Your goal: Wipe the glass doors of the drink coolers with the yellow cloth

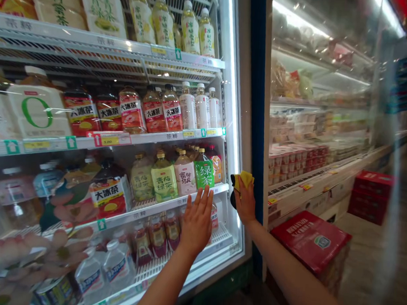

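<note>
Yellow cloth [247, 177] at the right edge of the cooler door [243, 95]

Head view: the right hand [245, 204] grasps this cloth. The left hand [197, 223] grasps nothing; its straight fingers are before a green bottle [204, 171], near the shelf's [166, 205] right end.

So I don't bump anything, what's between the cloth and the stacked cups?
In the head view, a blue post stands between the cloth in your right hand and the stacked cups; past it comes a pale edge.
</note>
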Motion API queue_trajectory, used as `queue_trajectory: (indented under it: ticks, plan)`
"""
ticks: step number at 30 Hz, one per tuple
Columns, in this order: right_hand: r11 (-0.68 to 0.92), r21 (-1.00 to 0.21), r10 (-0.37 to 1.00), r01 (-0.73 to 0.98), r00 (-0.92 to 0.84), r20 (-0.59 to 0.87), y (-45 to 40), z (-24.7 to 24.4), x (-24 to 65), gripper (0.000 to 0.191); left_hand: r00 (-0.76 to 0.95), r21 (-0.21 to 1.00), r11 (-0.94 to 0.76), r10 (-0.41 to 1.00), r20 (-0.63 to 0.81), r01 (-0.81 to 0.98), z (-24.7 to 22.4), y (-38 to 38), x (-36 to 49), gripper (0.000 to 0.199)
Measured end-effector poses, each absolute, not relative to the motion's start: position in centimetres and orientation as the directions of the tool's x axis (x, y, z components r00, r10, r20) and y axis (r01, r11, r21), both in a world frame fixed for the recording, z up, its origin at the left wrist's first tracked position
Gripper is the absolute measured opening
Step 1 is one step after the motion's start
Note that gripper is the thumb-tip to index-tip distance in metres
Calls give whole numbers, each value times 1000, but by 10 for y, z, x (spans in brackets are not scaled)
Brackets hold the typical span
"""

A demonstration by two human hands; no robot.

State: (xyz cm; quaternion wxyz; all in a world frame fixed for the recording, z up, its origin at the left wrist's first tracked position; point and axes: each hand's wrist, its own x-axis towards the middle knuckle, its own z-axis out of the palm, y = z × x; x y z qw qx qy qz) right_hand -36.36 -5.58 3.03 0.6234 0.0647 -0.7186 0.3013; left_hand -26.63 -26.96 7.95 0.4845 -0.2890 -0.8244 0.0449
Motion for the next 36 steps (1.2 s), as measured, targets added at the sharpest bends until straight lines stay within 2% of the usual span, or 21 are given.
queue_trajectory:
  ticks: [5, 7, 12, 14, 17, 18, 21, 24, 26, 28, 31, 32, 34, 36]
  plan:
    - [809, -374, 338, -454, -160, 927, -39, 117, -382, 54, -342, -365, 829, 519, 784, 423, 104, -264, -274, 82]
    - [819, -332, 298, -467, -147, 943, -45, 128, -379, 55, -329, -356, 840, 499, 801, 408, 113, -262, -277, 83]
    - [816, -12, -105, -578, -169, 980, -48, 83, -361, 52, -323, -368, 853, 489, 810, 370, 117, -270, -281, 85]
    - [833, -85, -5, -547, -162, 987, -43, 82, -362, 53, -326, -381, 852, 497, 804, 360, 115, -278, -280, 86]
    - [819, -283, 252, -499, -131, 959, -57, 118, -369, 54, -337, -372, 863, 483, 808, 343, 119, -290, -278, 87]
    - [813, -287, 262, -507, -122, 957, -68, 132, -370, 54, -342, -362, 871, 469, 814, 334, 122, -294, -277, 87]
    - [816, -189, 159, -546, -102, 982, -108, 152, -360, 52, -359, -328, 897, 423, 832, 297, 133, -306, -273, 85]
    - [802, -1, -62, -597, -85, 994, -126, 132, -342, 52, -369, -314, 912, 396, 841, 264, 141, -321, -269, 82]
    - [795, 57, -139, -604, -89, 986, -121, 119, -335, 52, -373, -317, 913, 397, 839, 258, 144, -333, -267, 82]
    - [817, -8, -66, -576, -107, 992, -115, 122, -336, 54, -369, -321, 912, 399, 840, 255, 147, -347, -264, 83]
    - [825, -202, 172, -528, -106, 979, -128, 159, -345, 57, -340, -329, 915, 394, 854, 235, 154, -367, -260, 80]
    - [821, -225, 206, -525, -97, 974, -139, 174, -346, 59, -330, -331, 916, 392, 859, 226, 157, -374, -258, 78]
    - [824, -207, 201, -527, -69, 977, -167, 194, -345, 60, -323, -329, 920, 384, 865, 214, 163, -387, -254, 75]
    - [831, -127, 131, -542, -31, 991, -191, 194, -336, 60, -332, -323, 924, 376, 865, 204, 167, -401, -250, 74]
